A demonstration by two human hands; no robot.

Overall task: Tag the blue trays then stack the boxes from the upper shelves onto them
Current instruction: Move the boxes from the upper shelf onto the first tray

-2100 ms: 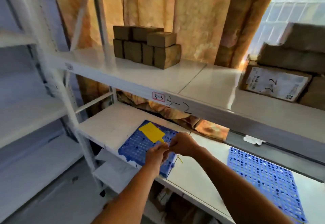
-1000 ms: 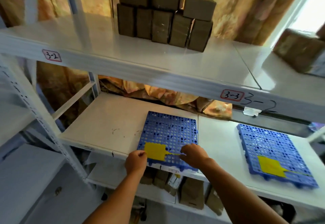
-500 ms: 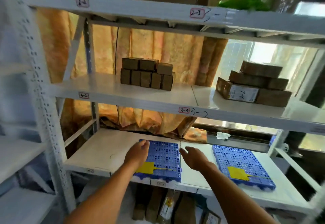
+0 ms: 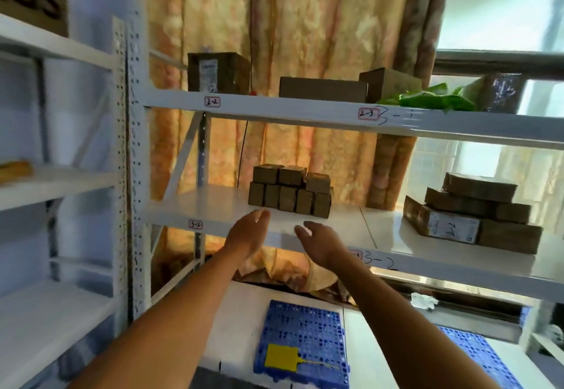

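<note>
A perforated blue tray lies on the lowest shelf with a yellow tag on its near edge. A second blue tray shows at the lower right, partly behind my right forearm. On the shelf above, labelled 3-2, stands a pile of small brown boxes. My left hand and my right hand are raised in front of that shelf's edge, just below the small boxes. Both are open, fingers apart, holding nothing and not touching the boxes.
Larger flat cardboard boxes are piled on the right half of the same shelf. The shelf above, labelled 2-2 and 2-3, carries more cartons and a green bag. A white upright post stands left. Curtains hang behind.
My hands have let go of the yellow tag on the left tray and risen from the lowest shelf up to the shelf with the small boxes. The view has tilted upward.
</note>
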